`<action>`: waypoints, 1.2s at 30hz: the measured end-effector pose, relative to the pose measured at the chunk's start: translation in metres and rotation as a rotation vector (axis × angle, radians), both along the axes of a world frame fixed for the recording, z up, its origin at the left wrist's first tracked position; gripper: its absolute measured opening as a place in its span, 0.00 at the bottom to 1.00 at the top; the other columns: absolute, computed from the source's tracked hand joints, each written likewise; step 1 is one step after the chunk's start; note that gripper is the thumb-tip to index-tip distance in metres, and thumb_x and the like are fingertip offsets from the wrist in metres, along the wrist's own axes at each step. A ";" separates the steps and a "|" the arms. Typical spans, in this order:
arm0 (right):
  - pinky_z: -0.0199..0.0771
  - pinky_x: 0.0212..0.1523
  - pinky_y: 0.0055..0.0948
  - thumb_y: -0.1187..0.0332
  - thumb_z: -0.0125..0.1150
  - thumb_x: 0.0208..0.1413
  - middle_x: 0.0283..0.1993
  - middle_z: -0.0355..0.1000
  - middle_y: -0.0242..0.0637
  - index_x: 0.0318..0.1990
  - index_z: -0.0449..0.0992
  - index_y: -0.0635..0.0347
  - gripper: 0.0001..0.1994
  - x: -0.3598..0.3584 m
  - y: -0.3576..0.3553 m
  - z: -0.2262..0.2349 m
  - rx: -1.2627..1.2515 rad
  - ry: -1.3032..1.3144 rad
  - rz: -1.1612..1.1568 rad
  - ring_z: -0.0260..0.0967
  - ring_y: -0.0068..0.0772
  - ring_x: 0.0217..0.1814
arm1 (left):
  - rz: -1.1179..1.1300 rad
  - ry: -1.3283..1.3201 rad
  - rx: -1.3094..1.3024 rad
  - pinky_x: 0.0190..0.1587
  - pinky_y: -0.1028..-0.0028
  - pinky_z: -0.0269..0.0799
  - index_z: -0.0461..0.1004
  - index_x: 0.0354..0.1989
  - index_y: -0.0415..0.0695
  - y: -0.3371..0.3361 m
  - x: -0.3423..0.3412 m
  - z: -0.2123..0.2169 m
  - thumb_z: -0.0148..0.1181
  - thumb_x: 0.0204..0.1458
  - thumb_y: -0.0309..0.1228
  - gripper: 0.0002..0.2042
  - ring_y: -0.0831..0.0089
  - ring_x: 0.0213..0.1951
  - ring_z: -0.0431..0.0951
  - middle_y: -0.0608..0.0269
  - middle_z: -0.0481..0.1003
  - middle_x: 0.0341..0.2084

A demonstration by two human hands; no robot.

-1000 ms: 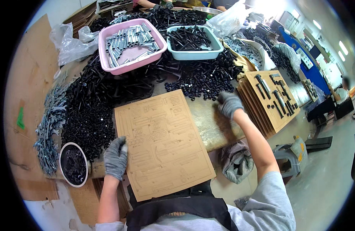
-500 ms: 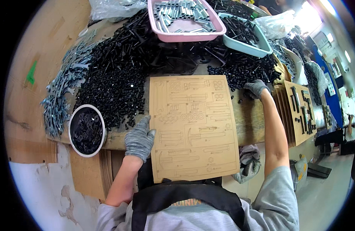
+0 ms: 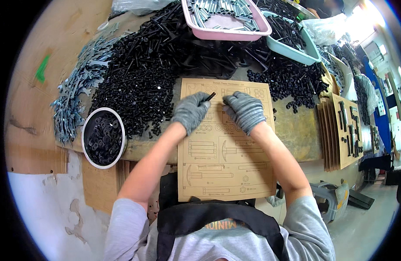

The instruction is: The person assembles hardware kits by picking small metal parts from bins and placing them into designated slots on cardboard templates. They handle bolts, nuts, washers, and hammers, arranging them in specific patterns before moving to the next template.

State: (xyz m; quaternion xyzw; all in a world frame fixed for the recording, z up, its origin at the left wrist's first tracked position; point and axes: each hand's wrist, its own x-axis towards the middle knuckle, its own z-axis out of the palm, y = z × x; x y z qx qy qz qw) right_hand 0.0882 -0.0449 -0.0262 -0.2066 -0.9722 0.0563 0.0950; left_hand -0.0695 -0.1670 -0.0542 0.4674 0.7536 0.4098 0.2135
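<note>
Printed card (image 3: 226,182): beneath both hands; probably light, bendable; hold by edges.
Left hand (image 3: 191,114): card's eleven o'clock, fingers pinching a black bolt (image 3: 212,96).
Right hand (image 3: 246,111): one o'clock, fingers curled; contents hidden.
Bolt feel: likely stiff, slick; grip mid-shank.

Table (image 3: 296,135), heaped black bolts (image 3: 139,82), black nuts (image 3: 284,82), silver pieces (image 3: 88,76), bowl (image 3: 84,139), overhanging cardboard sheet (image 3: 215,158)

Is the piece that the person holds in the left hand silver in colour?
No, the short piece sticking out of the left hand is black.
</note>
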 end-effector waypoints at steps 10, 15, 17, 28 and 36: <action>0.72 0.42 0.41 0.62 0.61 0.50 0.35 0.75 0.39 0.39 0.78 0.53 0.10 0.005 0.007 -0.020 -0.288 0.079 -0.134 0.73 0.46 0.38 | -0.181 0.361 -0.179 0.51 0.65 0.69 0.75 0.45 0.46 0.010 0.008 0.012 0.60 0.49 0.39 0.16 0.58 0.47 0.73 0.58 0.73 0.42; 0.71 0.47 0.42 0.64 0.58 0.52 0.40 0.74 0.45 0.45 0.74 0.57 0.14 0.026 0.000 -0.015 -0.283 0.367 -0.226 0.72 0.48 0.43 | -0.202 0.341 -0.105 0.47 0.65 0.71 0.77 0.40 0.45 0.009 -0.002 0.006 0.62 0.47 0.32 0.11 0.58 0.42 0.75 0.56 0.75 0.37; 0.70 0.48 0.42 0.65 0.59 0.52 0.44 0.73 0.47 0.48 0.72 0.57 0.16 0.071 0.008 -0.013 -0.006 0.321 -0.426 0.69 0.50 0.47 | -0.226 0.348 -0.097 0.46 0.65 0.72 0.77 0.39 0.44 0.012 -0.003 0.008 0.64 0.46 0.30 0.11 0.58 0.41 0.76 0.55 0.75 0.36; 0.73 0.40 0.41 0.66 0.57 0.52 0.36 0.74 0.43 0.41 0.76 0.56 0.10 0.138 -0.046 -0.022 -0.240 0.346 -0.512 0.73 0.47 0.37 | -0.284 0.415 -0.101 0.47 0.66 0.71 0.77 0.39 0.44 0.014 -0.024 0.004 0.63 0.45 0.31 0.12 0.60 0.42 0.76 0.56 0.75 0.36; 0.72 0.46 0.41 0.62 0.58 0.54 0.41 0.76 0.45 0.40 0.77 0.54 0.10 0.151 0.146 0.013 0.050 0.346 -0.851 0.74 0.46 0.45 | -0.267 0.320 -0.148 0.43 0.68 0.73 0.77 0.39 0.43 0.013 -0.025 0.009 0.67 0.42 0.30 0.15 0.60 0.38 0.77 0.55 0.75 0.35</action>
